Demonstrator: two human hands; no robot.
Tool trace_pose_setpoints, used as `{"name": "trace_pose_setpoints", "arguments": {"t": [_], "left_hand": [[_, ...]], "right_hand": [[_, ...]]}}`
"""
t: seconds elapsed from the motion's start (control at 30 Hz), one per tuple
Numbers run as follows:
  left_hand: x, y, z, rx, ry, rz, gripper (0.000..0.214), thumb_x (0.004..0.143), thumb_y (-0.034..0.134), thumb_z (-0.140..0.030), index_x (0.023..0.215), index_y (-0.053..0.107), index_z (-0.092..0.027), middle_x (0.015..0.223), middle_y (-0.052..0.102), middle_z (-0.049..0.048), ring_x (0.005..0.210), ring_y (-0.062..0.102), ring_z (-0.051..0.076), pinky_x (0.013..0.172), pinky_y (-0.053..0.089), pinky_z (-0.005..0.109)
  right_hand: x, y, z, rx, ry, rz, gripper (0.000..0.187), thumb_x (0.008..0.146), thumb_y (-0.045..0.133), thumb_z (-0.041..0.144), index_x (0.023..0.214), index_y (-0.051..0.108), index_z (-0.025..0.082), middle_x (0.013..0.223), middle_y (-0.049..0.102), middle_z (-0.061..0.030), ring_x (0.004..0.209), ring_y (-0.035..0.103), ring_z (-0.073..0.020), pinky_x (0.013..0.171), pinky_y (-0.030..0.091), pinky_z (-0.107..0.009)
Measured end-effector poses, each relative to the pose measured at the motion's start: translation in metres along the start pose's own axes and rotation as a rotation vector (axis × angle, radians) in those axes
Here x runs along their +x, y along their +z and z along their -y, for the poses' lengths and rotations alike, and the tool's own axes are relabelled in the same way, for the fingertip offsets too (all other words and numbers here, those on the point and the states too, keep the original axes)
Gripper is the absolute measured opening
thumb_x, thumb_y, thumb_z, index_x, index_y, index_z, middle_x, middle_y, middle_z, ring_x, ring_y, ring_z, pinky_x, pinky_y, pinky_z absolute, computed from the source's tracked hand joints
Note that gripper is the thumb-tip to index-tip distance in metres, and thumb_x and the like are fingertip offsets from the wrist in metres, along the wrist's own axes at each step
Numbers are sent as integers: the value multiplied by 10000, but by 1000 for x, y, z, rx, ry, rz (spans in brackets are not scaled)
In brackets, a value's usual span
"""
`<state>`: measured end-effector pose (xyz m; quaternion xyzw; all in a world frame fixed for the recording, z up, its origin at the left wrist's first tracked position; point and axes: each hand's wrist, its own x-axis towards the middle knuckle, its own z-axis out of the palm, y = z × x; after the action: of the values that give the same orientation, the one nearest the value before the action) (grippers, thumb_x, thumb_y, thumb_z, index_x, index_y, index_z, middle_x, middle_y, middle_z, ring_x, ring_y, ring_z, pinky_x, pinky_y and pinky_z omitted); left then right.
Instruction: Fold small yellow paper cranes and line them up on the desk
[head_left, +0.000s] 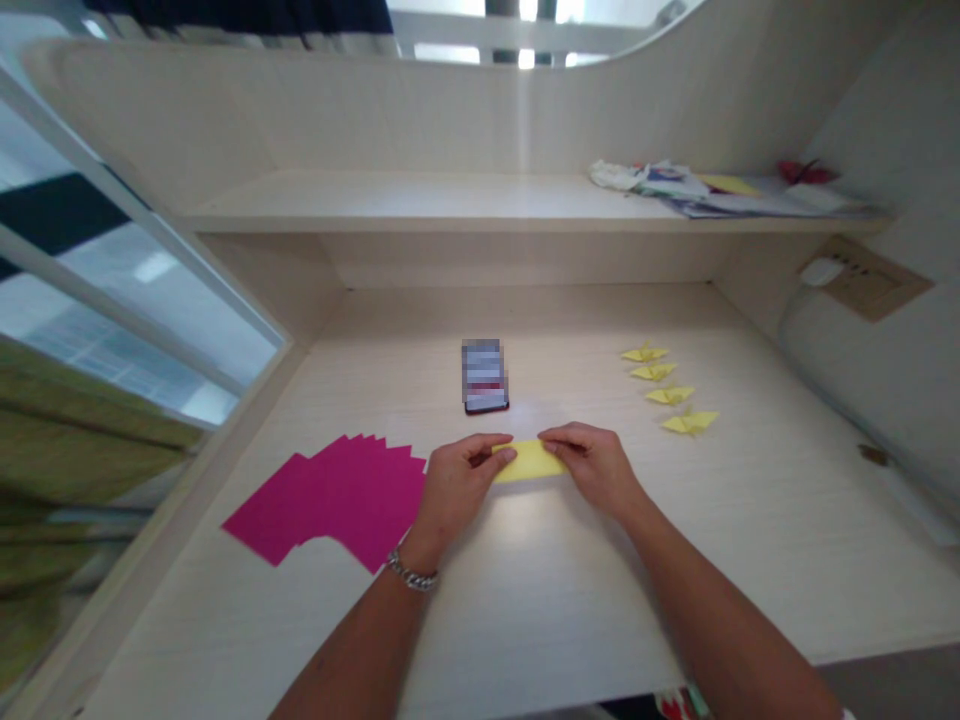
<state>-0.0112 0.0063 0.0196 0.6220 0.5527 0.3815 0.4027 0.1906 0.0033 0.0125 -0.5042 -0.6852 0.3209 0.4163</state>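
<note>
A strip of folded yellow paper (529,461) is stretched between my two hands, low over the pale desk. My left hand (465,480) pinches its left end between thumb and fingers. At the other end, my right hand (592,460) grips the upper right corner the same way. A fan of magenta paper sheets (330,500) lies just left of my left hand, partly behind it. Beyond the strip rests a phone (485,376) with its screen lit and blurred. Several small folded yellow paper cranes (670,395) stand in a row to the right.
A shelf (450,195) spans the back of the desk (540,620), with papers and crumpled wrappers (660,180) at its right. A white plug (822,271) sits in the right wall socket, its cable (817,380) trailing along that wall. On the left is a window with a green curtain (82,430).
</note>
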Motion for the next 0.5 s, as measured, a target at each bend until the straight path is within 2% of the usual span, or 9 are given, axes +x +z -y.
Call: {"name": "trace_pose_setpoints", "arguments": {"t": [0.5], "left_hand": [[0, 5, 4, -118, -20, -20, 321, 704, 714, -342, 986, 721, -189, 733, 715, 37, 617, 619, 150, 535, 472, 231]], "right_hand": [[-2, -3, 3, 15, 7, -12, 179, 810, 596, 190, 920, 728, 240, 887, 720, -30, 812, 649, -174, 733, 488, -287]]}}
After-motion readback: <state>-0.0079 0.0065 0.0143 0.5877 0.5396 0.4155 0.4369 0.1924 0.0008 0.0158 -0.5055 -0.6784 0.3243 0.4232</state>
